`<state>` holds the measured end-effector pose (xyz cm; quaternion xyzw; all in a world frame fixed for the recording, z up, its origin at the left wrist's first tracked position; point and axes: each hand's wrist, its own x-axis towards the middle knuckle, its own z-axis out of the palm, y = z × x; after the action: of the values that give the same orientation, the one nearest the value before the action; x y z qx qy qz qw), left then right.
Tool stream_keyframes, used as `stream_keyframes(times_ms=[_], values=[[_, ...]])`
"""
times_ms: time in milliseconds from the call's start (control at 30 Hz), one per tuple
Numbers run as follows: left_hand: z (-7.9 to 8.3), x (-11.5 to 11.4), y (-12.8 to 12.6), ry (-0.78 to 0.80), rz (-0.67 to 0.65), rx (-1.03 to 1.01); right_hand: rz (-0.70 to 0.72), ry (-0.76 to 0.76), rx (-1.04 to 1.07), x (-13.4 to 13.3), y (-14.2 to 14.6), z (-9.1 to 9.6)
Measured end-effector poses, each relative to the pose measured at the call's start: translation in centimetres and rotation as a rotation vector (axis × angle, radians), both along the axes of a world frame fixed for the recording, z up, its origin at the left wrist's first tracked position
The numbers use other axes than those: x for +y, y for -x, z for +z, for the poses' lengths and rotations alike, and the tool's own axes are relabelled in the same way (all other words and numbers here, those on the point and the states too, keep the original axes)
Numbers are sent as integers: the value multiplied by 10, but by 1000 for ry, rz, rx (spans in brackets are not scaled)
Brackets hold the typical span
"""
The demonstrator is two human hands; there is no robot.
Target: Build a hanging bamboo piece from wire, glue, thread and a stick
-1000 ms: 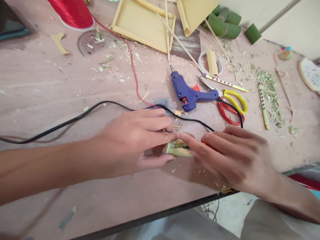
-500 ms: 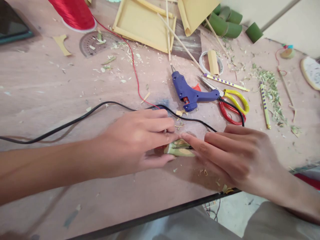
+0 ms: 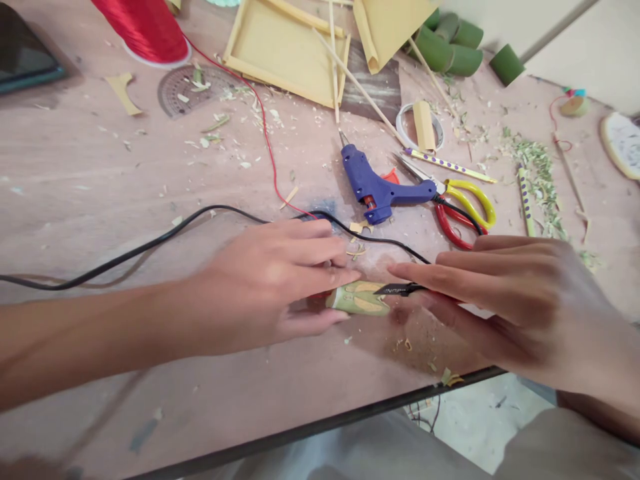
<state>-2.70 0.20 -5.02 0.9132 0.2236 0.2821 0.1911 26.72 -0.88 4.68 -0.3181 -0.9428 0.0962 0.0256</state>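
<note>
My left hand [image 3: 273,283] presses down on a short green bamboo piece [image 3: 359,298] lying on the wooden table [image 3: 100,173], fingers wrapped over its left end. My right hand [image 3: 510,293] comes in from the right with fingers closed round a knife whose dark blade [image 3: 397,289] rests on the bamboo's right end. The knife's handle is hidden in the hand. Pale carved patches show on the bamboo's side.
A blue glue gun [image 3: 380,187] with its black cord [image 3: 150,243] lies just beyond my hands, beside yellow-and-red scissors [image 3: 463,207]. Farther back are a red thread spool [image 3: 145,27], a bamboo tray [image 3: 287,50], green bamboo tubes [image 3: 453,47], sticks and shavings. The table's front edge [image 3: 350,417] is close.
My right hand has drawn back to the right and lifted slightly, uncovering the dark blade on the bamboo. The left hand and the bamboo piece have stayed put.
</note>
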Motion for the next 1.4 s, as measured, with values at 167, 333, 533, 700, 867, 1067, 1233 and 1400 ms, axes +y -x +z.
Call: stream_keyframes(times_ms=[167,333,533,700,867,1067,1233,1400], values=[[3,-2,-1,-18,-2,-22,-169,-45,67,17,-12,3],[4,-5,-4,37,3,-2,-498,-294,-57,82,-59,-8],[4,-5,-4,18,-13,-26,-503,-455,-20,161,-99,-39],[6,-5,-5,35,-41,-4,-384,-487,34,132,-48,-33],[2,-4,-8,7,-67,26,-93,-318,76,73,12,-22],[-5,-3,-7,9,-83,64,105,-19,229,44,34,-27],[0,2,-4,170,-17,-8,203,-58,371,34,38,-44],[10,8,0,398,41,-133,181,-163,441,26,41,-63]])
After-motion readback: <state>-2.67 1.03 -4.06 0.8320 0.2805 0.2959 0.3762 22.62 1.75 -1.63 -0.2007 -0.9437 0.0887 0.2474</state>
